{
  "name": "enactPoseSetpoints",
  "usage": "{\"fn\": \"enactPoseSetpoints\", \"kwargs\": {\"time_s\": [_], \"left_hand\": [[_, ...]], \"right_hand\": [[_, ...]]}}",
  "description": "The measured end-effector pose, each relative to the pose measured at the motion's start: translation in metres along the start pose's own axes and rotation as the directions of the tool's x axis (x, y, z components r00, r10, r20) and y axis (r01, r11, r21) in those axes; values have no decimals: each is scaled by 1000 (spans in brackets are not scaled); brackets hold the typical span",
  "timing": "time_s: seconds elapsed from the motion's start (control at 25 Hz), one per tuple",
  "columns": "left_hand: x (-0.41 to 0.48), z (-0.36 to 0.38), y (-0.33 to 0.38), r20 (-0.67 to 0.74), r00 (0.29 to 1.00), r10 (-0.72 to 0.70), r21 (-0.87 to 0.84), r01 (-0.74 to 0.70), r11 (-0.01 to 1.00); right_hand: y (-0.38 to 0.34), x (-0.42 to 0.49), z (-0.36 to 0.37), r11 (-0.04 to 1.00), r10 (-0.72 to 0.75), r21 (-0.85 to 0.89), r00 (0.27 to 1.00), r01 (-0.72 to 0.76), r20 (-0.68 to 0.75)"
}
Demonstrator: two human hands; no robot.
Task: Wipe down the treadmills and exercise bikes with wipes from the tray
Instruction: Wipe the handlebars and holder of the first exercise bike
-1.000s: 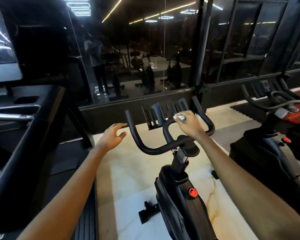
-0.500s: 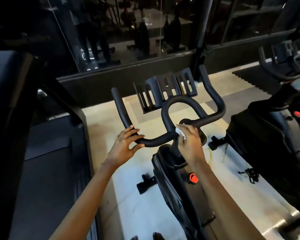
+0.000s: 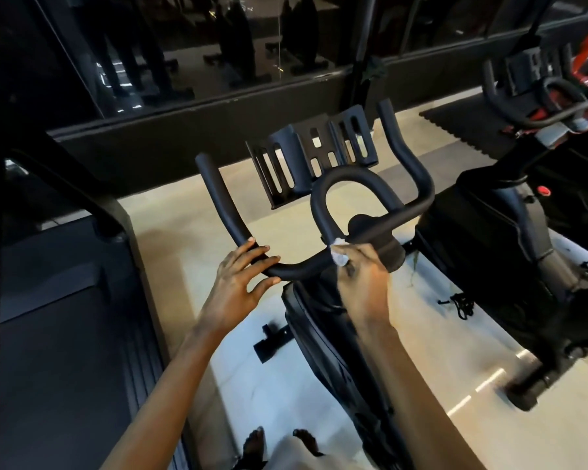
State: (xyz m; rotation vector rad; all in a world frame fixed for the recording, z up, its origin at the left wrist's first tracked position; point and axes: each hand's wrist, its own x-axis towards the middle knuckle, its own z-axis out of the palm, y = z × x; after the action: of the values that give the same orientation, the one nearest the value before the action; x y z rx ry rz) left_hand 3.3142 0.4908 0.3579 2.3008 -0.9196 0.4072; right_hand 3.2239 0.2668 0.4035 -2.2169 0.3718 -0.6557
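Note:
A black exercise bike stands in front of me, its handlebar [image 3: 323, 212] spreading across the middle of the head view. My left hand [image 3: 241, 283] grips the bar's lower left bend, fingers over the top and thumb under it. A crumpled white wipe [image 3: 339, 254] is bunched in my right hand [image 3: 362, 276], which presses it against the bar's centre, just below the inner loop. A slotted black holder [image 3: 311, 157] sits beyond the handlebar. The wipes tray is out of view.
A treadmill [image 3: 58, 334] with its dark deck and upright fills the left side. A second bike [image 3: 540, 212], with red parts, stands at the right on a black mat. Pale marble floor [image 3: 448, 354] lies between them. A mirrored wall runs behind. My feet show at the bottom.
My right hand has slid the wipe from the top of the inner loop down to the bar's centre. My left hand has taken hold of the left bend. The view has tilted downward.

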Motion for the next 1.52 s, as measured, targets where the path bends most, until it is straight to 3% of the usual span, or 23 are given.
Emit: {"fn": "enactPoseSetpoints", "kwargs": {"time_s": [0.12, 0.32, 0.4, 0.68, 0.84, 0.92, 1.0, 1.12, 1.24, 1.36, 1.52], "left_hand": [[2, -5, -14, 19, 998, 62, 25, -63, 998], [7, -12, -25, -6, 989, 145, 38, -144, 989], [9, -16, -32, -18, 992, 129, 46, -128, 991], [26, -38, -69, 38, 999, 19, 74, -22, 997], [27, -43, -72, 78, 996, 45, 66, -50, 997], [25, -43, -70, 93, 995, 26, 54, -31, 998], [25, -42, -68, 61, 998, 22, 21, -23, 1000], [35, -47, -71, -69, 997, 43, -25, -44, 999], [57, -60, -71, -152, 985, -83, -136, 62, 989], [85, -76, -77, -150, 967, -206, -232, 168, 958], [109, -89, -94, -168, 947, -275, -275, 223, 935]], "right_hand": [[-9, -18, 12, 995, -95, 20, 992, 94, 77], [-8, 2, 2, 994, 101, 45, 990, -97, -96], [-22, -18, 23, 998, 66, -10, 997, -67, -47], [-57, -41, 60, 997, -69, 42, 991, 65, 113], [-37, -35, 30, 997, 79, 2, 997, -79, -1], [-45, -32, 34, 995, 92, -51, 996, -91, 19], [-68, -31, 56, 998, 12, -68, 992, -3, 128], [-90, -20, 83, 999, -33, 19, 992, 31, 119], [-88, -11, 87, 997, -21, 73, 990, 11, 139], [-77, -19, 74, 989, -124, 106, 970, 104, 211], [-80, -4, 81, 991, -137, 23, 972, 136, 188]]}}
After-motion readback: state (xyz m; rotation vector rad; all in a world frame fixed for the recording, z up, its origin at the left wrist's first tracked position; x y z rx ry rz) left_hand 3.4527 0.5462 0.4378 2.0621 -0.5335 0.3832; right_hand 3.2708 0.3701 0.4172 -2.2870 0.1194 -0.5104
